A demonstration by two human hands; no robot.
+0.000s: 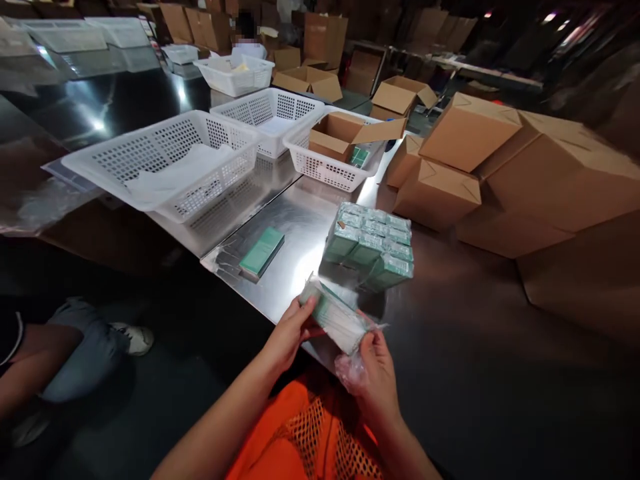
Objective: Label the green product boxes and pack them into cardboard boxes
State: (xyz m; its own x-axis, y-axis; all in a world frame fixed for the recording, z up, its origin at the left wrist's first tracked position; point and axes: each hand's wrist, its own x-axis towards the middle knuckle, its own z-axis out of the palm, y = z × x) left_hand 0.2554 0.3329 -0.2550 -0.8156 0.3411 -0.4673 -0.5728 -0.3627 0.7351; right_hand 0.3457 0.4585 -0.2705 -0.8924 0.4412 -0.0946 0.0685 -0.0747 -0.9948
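Left hand [293, 330] grips pack [334, 317] end | right hand [376, 373] pinches its wrap (clear film) | stack [370, 247] just beyond, on table [295, 227]

Stack of small boxes [370, 248] on steel table [295, 227], baskets [165, 160] behind

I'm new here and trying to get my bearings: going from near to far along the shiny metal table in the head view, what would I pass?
Hands holding a plastic-wrapped green packet → single green box → bundle of green boxes → nearest white basket → basket holding an open cardboard box → farthest white basket.
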